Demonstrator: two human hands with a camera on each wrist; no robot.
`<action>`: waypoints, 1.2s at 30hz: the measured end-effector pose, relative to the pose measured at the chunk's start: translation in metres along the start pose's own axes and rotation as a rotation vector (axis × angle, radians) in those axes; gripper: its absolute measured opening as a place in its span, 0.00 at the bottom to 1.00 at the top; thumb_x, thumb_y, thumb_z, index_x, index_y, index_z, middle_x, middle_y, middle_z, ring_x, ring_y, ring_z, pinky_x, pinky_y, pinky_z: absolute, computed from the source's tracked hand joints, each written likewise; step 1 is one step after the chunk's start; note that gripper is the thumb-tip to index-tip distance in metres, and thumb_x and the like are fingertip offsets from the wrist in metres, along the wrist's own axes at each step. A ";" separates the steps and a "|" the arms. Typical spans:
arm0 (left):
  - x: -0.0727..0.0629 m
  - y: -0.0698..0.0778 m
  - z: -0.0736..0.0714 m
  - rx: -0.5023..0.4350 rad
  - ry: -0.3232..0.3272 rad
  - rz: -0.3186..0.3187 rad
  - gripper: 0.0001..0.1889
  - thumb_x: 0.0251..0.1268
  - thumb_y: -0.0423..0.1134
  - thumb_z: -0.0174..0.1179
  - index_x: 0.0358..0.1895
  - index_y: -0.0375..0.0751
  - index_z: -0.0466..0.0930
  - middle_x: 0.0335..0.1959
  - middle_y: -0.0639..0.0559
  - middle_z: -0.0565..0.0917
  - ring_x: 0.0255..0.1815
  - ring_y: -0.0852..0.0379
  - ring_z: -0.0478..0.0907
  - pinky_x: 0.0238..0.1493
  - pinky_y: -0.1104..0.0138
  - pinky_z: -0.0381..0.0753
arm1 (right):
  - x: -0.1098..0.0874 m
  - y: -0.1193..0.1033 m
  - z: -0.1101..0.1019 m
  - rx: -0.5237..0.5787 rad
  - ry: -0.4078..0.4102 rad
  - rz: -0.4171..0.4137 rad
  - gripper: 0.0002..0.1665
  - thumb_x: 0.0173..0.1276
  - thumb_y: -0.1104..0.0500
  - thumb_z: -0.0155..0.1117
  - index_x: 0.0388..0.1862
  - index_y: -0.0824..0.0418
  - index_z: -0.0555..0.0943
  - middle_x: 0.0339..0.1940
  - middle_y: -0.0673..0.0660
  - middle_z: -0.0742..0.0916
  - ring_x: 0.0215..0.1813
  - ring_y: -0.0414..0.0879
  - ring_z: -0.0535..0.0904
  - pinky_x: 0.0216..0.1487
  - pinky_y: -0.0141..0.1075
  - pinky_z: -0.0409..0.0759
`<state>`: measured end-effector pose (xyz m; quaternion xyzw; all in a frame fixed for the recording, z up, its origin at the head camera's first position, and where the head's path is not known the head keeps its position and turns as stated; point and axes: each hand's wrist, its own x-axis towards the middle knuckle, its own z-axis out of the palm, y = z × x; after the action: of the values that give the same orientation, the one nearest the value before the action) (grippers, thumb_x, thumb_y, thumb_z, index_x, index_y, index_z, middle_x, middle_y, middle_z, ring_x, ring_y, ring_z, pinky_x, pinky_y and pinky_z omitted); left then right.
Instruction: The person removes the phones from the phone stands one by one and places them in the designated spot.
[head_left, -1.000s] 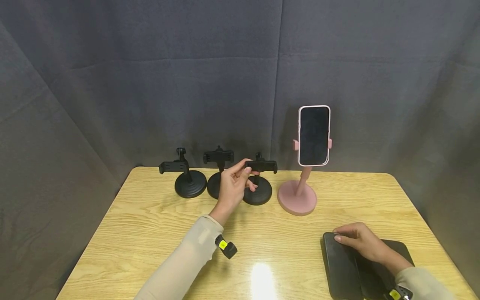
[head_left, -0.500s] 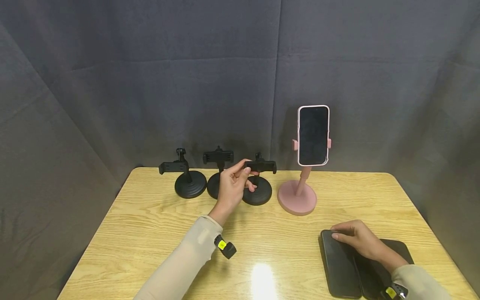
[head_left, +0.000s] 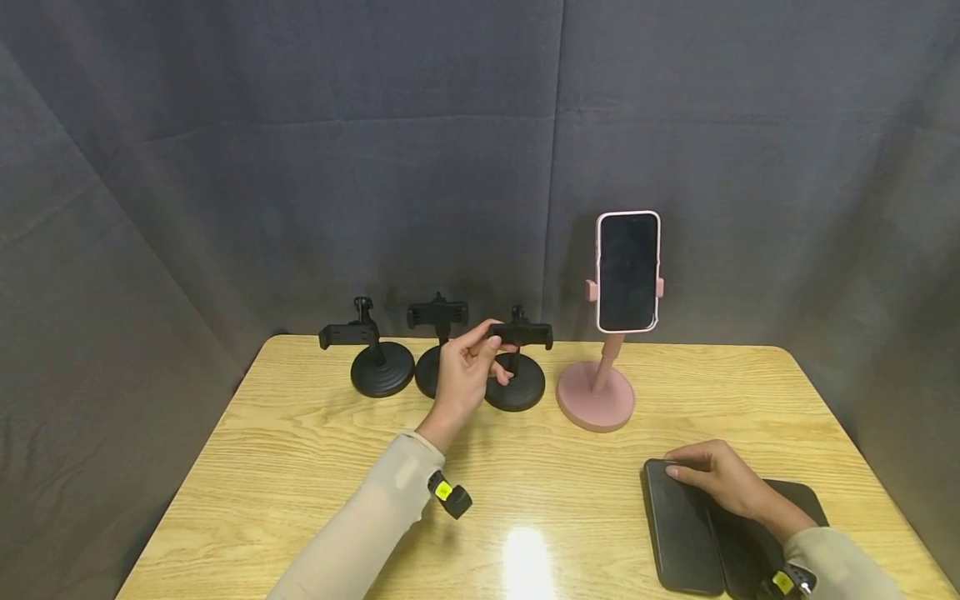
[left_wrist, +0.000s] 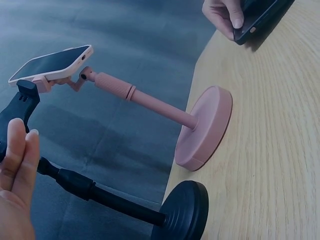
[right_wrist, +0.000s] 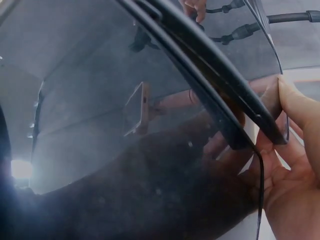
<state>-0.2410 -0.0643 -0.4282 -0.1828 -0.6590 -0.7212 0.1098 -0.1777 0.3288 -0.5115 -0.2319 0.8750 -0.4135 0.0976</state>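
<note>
My left hand (head_left: 463, 375) pinches the left end of the clamp on a black phone stand (head_left: 534, 335), the rightmost of three in a row. Two of that hand's fingers (left_wrist: 31, 162) show at the clamp in the left wrist view. At the front right, my right hand (head_left: 723, 479) pinches the far edge of a black smartphone (head_left: 684, 533) between thumb and fingers. That edge is tipped up, with a shadow under it in the left wrist view. A second black phone (head_left: 801, 500) lies beside it, partly under my right hand and wrist.
A pink stand (head_left: 595, 398) holds a phone in a white-pink case (head_left: 628, 271) upright, right of the black stands. Two more black stands, a left one (head_left: 381, 371) and a middle one (head_left: 438, 313), stand along the wooden table's (head_left: 315, 483) back edge. A grey curtain (head_left: 420, 167) hangs behind.
The black phone in my right hand has shifted slightly away from me, its far edge a little higher. My left hand stays on the stand's clamp.
</note>
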 end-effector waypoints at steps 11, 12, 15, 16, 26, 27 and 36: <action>-0.002 -0.002 -0.001 -0.007 0.002 -0.014 0.17 0.78 0.33 0.52 0.63 0.29 0.76 0.44 0.22 0.85 0.16 0.67 0.79 0.36 0.61 0.91 | 0.000 0.001 0.001 0.040 -0.006 0.022 0.14 0.75 0.62 0.62 0.51 0.72 0.84 0.48 0.69 0.89 0.44 0.28 0.84 0.42 0.29 0.86; -0.002 -0.002 -0.001 -0.008 0.002 -0.011 0.17 0.78 0.33 0.52 0.63 0.29 0.76 0.44 0.22 0.85 0.16 0.67 0.79 0.36 0.60 0.91 | 0.001 0.001 0.000 0.042 -0.007 0.022 0.14 0.75 0.62 0.62 0.51 0.72 0.84 0.48 0.69 0.89 0.44 0.28 0.84 0.42 0.29 0.86; -0.002 -0.003 -0.002 -0.010 0.001 -0.005 0.16 0.78 0.32 0.52 0.63 0.28 0.76 0.43 0.22 0.85 0.16 0.67 0.79 0.37 0.56 0.90 | 0.002 0.000 0.000 0.040 -0.008 0.019 0.14 0.74 0.63 0.62 0.51 0.73 0.84 0.48 0.70 0.89 0.44 0.27 0.84 0.42 0.28 0.86; -0.002 -0.004 -0.002 -0.009 0.000 -0.004 0.16 0.78 0.32 0.52 0.62 0.28 0.76 0.43 0.22 0.85 0.16 0.67 0.79 0.37 0.55 0.90 | 0.002 0.000 0.000 0.037 -0.009 0.022 0.14 0.74 0.63 0.62 0.51 0.73 0.84 0.49 0.70 0.89 0.45 0.26 0.83 0.43 0.28 0.85; -0.004 -0.005 -0.004 0.002 0.002 -0.009 0.17 0.78 0.33 0.52 0.63 0.29 0.76 0.43 0.23 0.85 0.16 0.68 0.79 0.36 0.63 0.90 | 0.004 -0.001 -0.001 0.000 -0.009 0.014 0.13 0.73 0.63 0.64 0.50 0.71 0.85 0.49 0.69 0.89 0.47 0.23 0.81 0.45 0.26 0.83; -0.004 -0.005 -0.004 0.004 0.002 -0.007 0.17 0.78 0.33 0.52 0.63 0.29 0.75 0.43 0.22 0.85 0.16 0.68 0.79 0.36 0.64 0.90 | 0.004 -0.001 -0.001 0.002 -0.008 0.010 0.13 0.72 0.64 0.64 0.50 0.71 0.85 0.48 0.69 0.89 0.48 0.23 0.81 0.45 0.26 0.83; -0.005 -0.004 -0.004 0.000 -0.001 -0.003 0.18 0.78 0.33 0.53 0.64 0.28 0.75 0.44 0.22 0.85 0.16 0.68 0.79 0.35 0.64 0.90 | 0.005 -0.002 0.000 0.011 -0.005 0.021 0.13 0.73 0.63 0.64 0.50 0.71 0.85 0.49 0.69 0.89 0.48 0.23 0.80 0.46 0.25 0.83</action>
<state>-0.2388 -0.0681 -0.4345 -0.1823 -0.6592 -0.7214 0.1086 -0.1813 0.3257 -0.5102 -0.2230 0.8750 -0.4166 0.1054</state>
